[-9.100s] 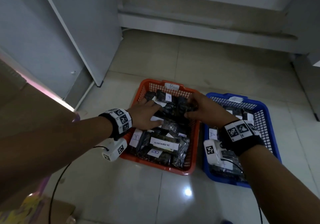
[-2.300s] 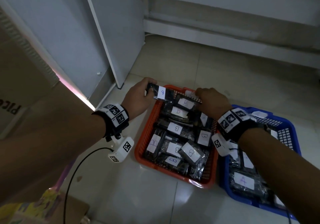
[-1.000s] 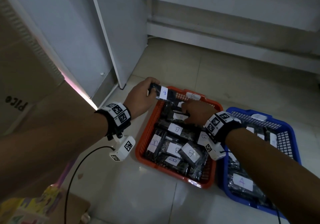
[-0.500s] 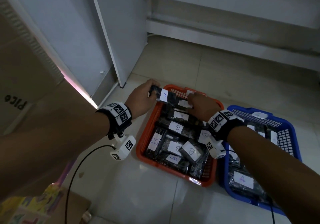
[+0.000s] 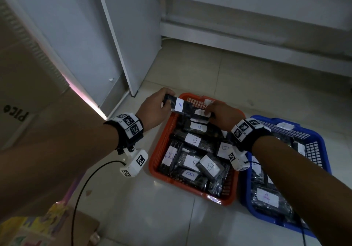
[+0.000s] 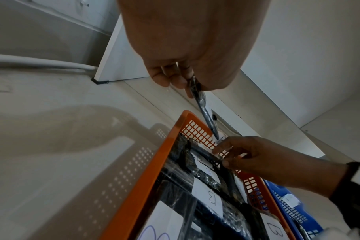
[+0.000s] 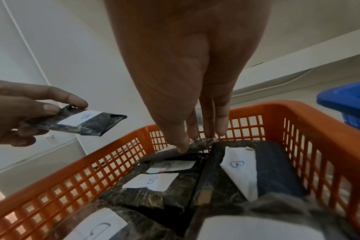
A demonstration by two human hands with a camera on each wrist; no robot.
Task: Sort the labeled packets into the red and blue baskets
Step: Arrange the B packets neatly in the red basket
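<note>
My left hand pinches a dark packet labelled B by its end, in the air over the far left corner of the red basket. That packet sticks out level from the left hand. My right hand reaches into the basket's far end, where its fingertips and thumb pinch the crumpled edge of another packet. Several B packets fill the red basket. The blue basket to the right holds packets labelled A.
A white cabinet panel stands just beyond the red basket's left corner. A cardboard box rises at the left. A low wall ledge runs across the back. A black cable trails over the tiled floor.
My right hand has moved from the middle packets to the basket's far end and taken hold of a packet edge. The left hand still holds its B packet in about the same place.
</note>
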